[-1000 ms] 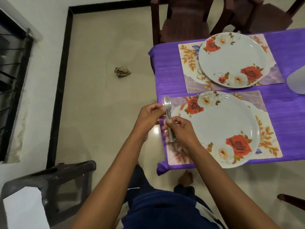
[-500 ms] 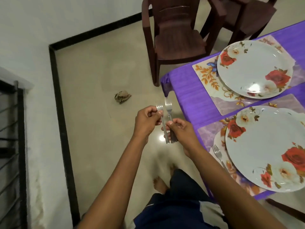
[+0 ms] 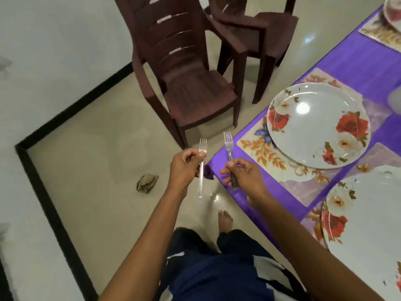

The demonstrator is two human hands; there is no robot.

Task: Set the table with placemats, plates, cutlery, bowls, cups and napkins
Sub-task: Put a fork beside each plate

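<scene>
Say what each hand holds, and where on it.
Left hand pinches a fork just below the tines. Right hand grips another fork around its handle, tines up. It may hold more than one.

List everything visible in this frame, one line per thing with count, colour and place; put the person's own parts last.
forks: 2, silver, one held upright in each hand, over the floor by the table corner
plates: 2 in full or large part, white with red roses, each on a placemat; a third rim at top right
placemats: 3 seen, floral, on the tablecloth
tablecloth: 1, purple, covering the table at right
chairs: 2, dark brown plastic, on the floor beyond the table
crumpled scrap: 1, brownish, on the floor
left hand: grips one fork
right hand: grips the other fork
foot: 1, bare, on the floor
</scene>
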